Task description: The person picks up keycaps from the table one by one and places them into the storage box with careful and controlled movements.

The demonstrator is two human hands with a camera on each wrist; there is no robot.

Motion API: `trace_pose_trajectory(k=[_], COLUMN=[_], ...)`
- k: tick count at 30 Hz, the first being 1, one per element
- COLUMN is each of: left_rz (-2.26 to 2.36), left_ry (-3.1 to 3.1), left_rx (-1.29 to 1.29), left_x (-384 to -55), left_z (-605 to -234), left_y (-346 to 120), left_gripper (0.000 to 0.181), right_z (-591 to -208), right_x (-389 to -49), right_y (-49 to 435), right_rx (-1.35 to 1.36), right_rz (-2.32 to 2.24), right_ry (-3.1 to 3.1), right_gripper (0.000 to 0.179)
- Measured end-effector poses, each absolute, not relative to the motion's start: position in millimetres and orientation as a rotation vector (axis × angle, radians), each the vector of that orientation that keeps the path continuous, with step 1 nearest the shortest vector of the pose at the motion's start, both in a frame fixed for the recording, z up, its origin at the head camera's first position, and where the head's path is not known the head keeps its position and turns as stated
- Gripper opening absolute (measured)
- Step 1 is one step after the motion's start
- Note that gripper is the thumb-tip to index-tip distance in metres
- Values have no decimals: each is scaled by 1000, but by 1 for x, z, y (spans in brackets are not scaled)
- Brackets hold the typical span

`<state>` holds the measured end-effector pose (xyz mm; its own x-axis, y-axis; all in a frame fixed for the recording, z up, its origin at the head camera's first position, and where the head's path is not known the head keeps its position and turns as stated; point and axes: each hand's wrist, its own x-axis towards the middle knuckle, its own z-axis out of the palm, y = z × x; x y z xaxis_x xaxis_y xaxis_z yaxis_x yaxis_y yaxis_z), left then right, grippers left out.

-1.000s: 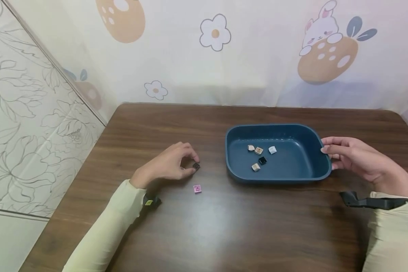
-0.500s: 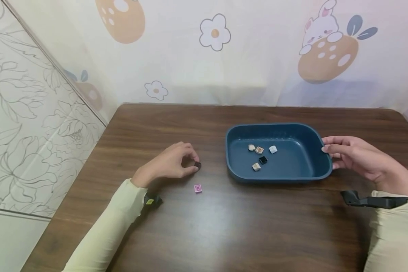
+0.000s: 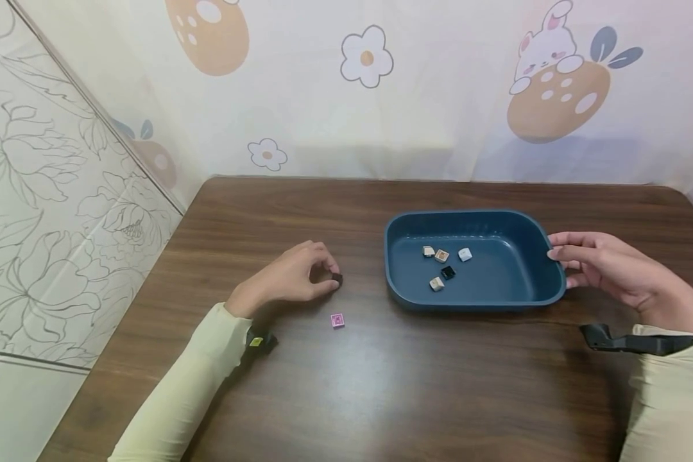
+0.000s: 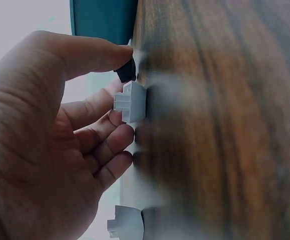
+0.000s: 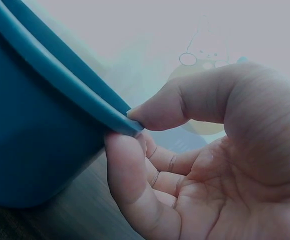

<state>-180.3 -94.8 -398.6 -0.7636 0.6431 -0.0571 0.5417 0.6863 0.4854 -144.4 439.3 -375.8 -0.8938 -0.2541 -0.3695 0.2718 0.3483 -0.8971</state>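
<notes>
My left hand (image 3: 285,276) pinches a small dark keycap (image 3: 337,279) between thumb and fingertips, close over the table. The left wrist view shows this dark keycap (image 4: 126,70) under the thumb tip. Just in front of me lies a pink keycap (image 3: 337,320), its square underside pattern facing up. Washed-out pale keycaps (image 4: 133,102) with raised stems stand on the table in the left wrist view. My right hand (image 3: 606,266) holds the right end of a blue tray (image 3: 496,298), thumb and forefinger pinching its rim (image 5: 97,107).
Inside the tray lie several keycaps, most of them cream or white, plus one black keycap (image 3: 448,273). Brown wood-grain table (image 3: 300,212) runs back to a patterned wall cloth (image 3: 439,96). At the left stands a floral panel (image 3: 63,192).
The dark keycap has gone from lying partly exposed at my left fingertips to being tucked between thumb and fingers. My right hand and the tray stay put.
</notes>
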Motion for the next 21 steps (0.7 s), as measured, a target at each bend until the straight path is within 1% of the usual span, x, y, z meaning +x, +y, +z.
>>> trace_pose_trajectory(k=[21], left_rz=[724], left_ry=[2663], left_rx=[961], left_x=[-188], left_z=[-391], left_y=[-84], left_gripper=[23], right_z=[-378], right_x=[-145], right_y=[440], right_rx=[14], right_rz=[-1543], right_ry=[2191], right_gripper=[37])
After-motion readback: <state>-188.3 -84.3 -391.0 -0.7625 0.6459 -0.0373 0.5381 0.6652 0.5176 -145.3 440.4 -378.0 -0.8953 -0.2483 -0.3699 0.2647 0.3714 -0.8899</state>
